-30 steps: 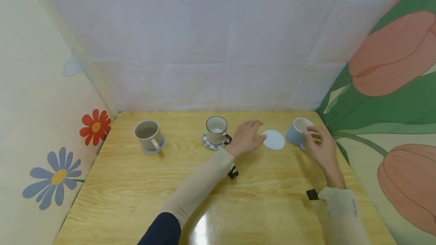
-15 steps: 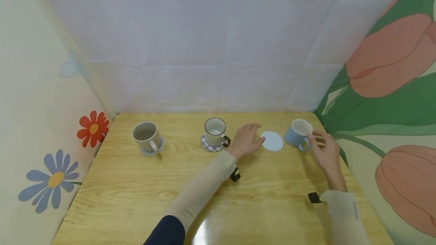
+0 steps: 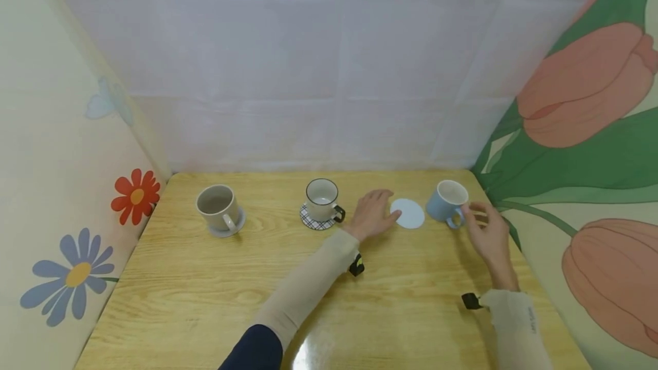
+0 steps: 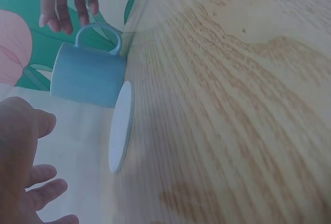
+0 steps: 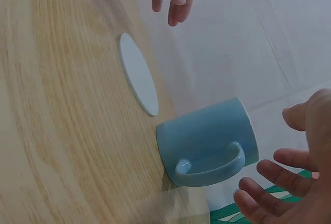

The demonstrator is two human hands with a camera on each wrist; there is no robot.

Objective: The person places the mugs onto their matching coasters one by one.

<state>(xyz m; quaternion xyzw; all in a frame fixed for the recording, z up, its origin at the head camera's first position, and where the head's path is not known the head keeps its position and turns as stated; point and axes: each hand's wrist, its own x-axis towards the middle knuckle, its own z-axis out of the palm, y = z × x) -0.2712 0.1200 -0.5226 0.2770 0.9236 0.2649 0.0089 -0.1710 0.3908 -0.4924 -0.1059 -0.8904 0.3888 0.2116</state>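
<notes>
I have the right hand [image 3: 487, 234] with fingers parted and loosely bent, pinching nothing; whether a fingertip touches the blue mug [image 5: 199, 137], I cannot tell. My left hand [image 3: 371, 214] is also without load, its thumb and fingers spread. The blue mug stands upright on the worktop [image 3: 401, 301], just to the left of the right hand, with its handle [image 5: 211, 177] turned toward this hand. I judge it to be ceramic: stiff, of moderate weight, rather slippery on the smooth outside, and easy to chip if knocked. Therefore I would take it by the handle, fingers through the loop and thumb above; gripping the body is my second choice. The white coaster [image 3: 408, 214] lies flat between the left hand and the blue mug; it seems light and rigid, and best pinched at its thin edge. To the left of both hands, a dark-rimmed mug [image 3: 320, 212] stands on a plaid coaster [image 3: 313, 223], and farther, a beige mug [image 3: 221, 218] on a grey coaster [image 3: 222, 234].
</notes>
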